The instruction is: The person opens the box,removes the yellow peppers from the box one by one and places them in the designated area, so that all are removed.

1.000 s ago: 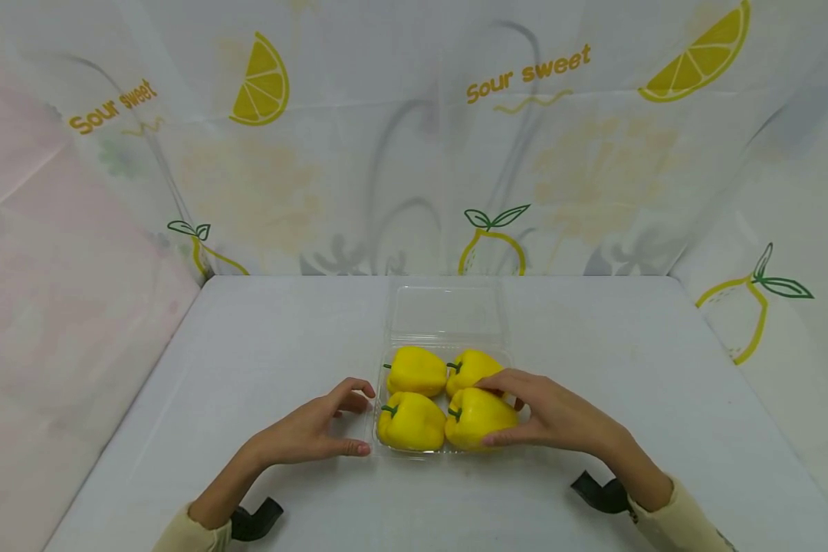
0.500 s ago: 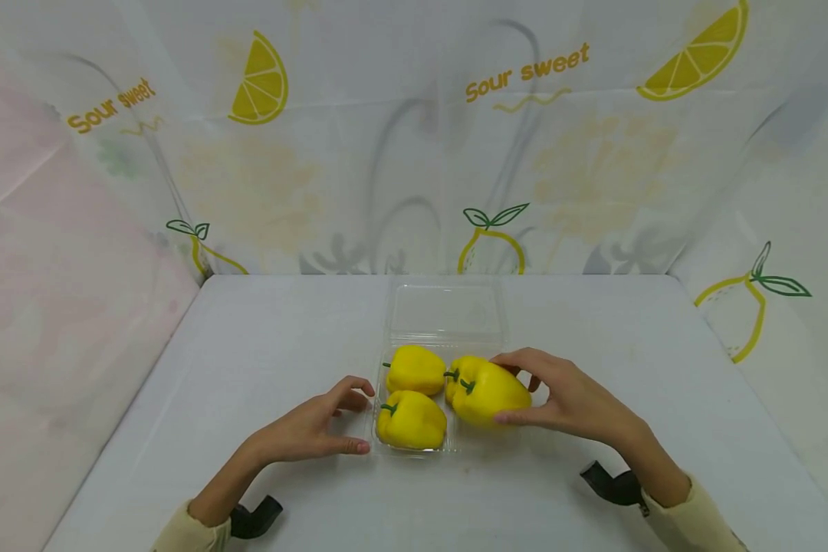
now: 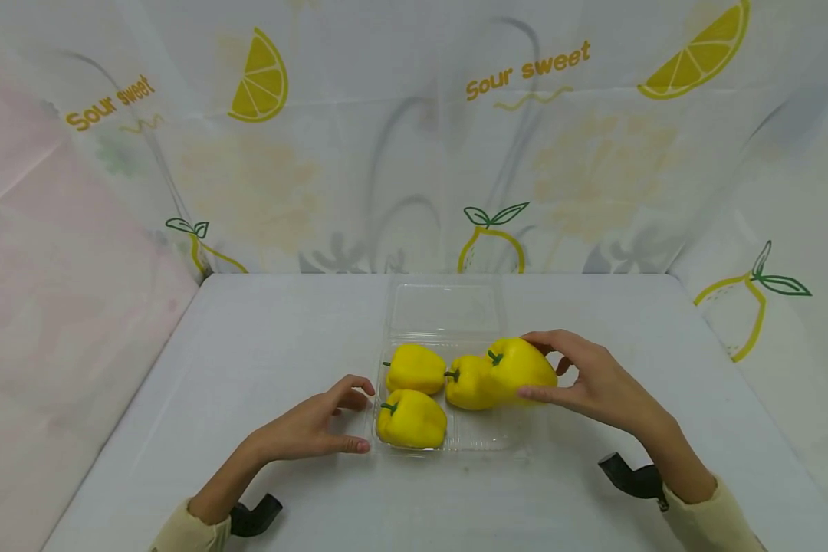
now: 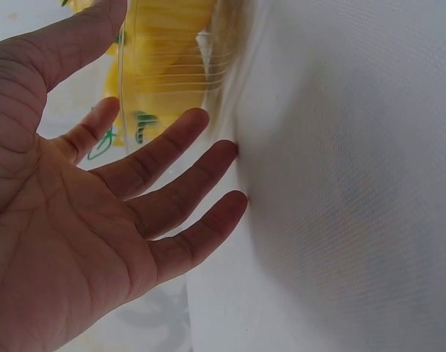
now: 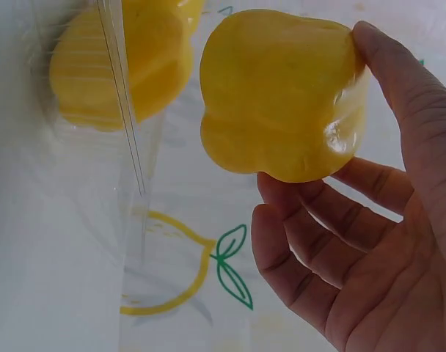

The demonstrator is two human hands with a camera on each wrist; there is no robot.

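Right fingers [image 5: 337, 209] grip a pepper [image 5: 278, 99], stem [image 3: 494, 358] visible only in head view.

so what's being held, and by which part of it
The right hand holds a shiny yellow bell pepper by its sides, near the end opposite its green stem.

Lemon-print backdrop [image 3: 414, 146] (creased), white tabletop [image 3: 497, 498]

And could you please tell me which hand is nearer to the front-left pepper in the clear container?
Left. The left hand is just left of the front-left pepper, beside the clear container. The right hand is farther off to the right, holding another pepper.
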